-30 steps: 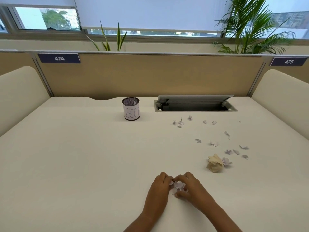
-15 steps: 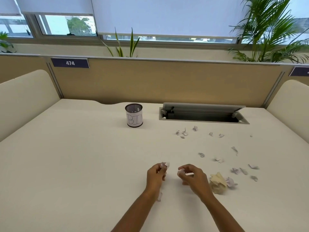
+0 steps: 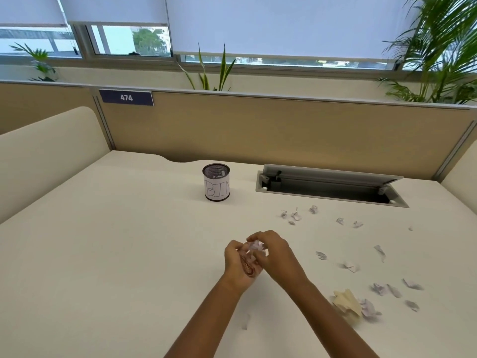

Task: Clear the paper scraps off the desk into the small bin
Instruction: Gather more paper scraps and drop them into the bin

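Above cream desk [image 3: 129,254], both hands' grip [image 3: 254,254] clenches crumpled pale-lilac scraps [image 3: 256,246]

Desk: cream top [image 3: 103,254], tan partition [image 3: 284,130] along far edge
Windows: blinds [image 3: 284,24] mostly down, daylight
Plants: on the sill [image 3: 211,71]

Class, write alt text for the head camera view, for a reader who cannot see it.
Two bare hands, left hand and right hand, hold a wad of white paper scraps above a cream desk. A small black mesh bin labelled BIN stands beyond; loose scraps and a crumpled yellow paper ball lie to the right.
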Demonstrator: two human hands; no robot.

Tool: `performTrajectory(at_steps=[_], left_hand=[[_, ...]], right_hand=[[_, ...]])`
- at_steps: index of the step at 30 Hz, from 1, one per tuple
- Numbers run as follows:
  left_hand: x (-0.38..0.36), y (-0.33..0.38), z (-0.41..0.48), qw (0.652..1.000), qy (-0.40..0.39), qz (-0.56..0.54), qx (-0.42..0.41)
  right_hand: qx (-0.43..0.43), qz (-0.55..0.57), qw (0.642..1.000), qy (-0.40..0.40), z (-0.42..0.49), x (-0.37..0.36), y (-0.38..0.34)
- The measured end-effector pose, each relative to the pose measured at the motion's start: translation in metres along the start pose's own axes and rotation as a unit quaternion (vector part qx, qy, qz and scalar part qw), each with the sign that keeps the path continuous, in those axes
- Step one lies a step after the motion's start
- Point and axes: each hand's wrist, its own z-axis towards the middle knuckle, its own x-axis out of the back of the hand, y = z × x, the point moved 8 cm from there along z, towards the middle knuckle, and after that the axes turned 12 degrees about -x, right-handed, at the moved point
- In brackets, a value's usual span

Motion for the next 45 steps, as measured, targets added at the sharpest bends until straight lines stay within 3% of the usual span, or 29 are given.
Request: performTrajectory(at_steps=[6, 13, 16, 20, 22, 27, 35, 40, 44, 45], left_hand=[[0.005, -0.002, 0.016, 0.999, 0.021, -0.01, 0.032], [0.001, 0.038, 0.047, 0.999, 0.028, 0.028, 0.026], [-0.019, 0.073, 0.065, 0.998, 0.021, 0.054, -0.003], [-0.055, 0.127, 0.089, 0.995, 0.027, 0.071, -0.066], [-0.071, 0.151, 0.102, 0.992, 0.031, 0.08, -0.096], [-0.094, 0.189, 0.134, 0.981, 0.055, 0.124, -0.141], [-0.092, 0.202, 0.162, 0.97, 0.109, 0.161, -0.144], [-0.101, 0.203, 0.153, 0.969, 0.087, 0.205, -0.11], [-0.105, 0.205, 0.154, 0.952, 0.057, 0.266, -0.137], [-0.104, 0.204, 0.154, 0.939, 0.055, 0.296, -0.165]], right_hand=[[0.031, -0.007, 0.999, -0.03, 0.009, -0.013, -0.012], [0.001, 0.055, 0.995, 0.089, 0.025, 0.009, 0.017], [-0.038, 0.029, 0.994, 0.098, 0.025, -0.002, 0.048], [-0.088, -0.025, 0.995, 0.045, 0.024, -0.033, 0.088], [-0.076, -0.071, 0.994, 0.043, 0.02, -0.042, 0.092], [0.001, -0.14, 0.982, 0.128, 0.011, -0.032, 0.067], [0.006, -0.187, 0.971, 0.15, 0.014, -0.024, 0.058], [-0.003, -0.189, 0.973, 0.136, 0.015, -0.028, 0.061], [-0.01, -0.177, 0.976, 0.126, 0.015, -0.03, 0.064], [-0.023, -0.151, 0.984, 0.092, 0.015, -0.033, 0.067]])
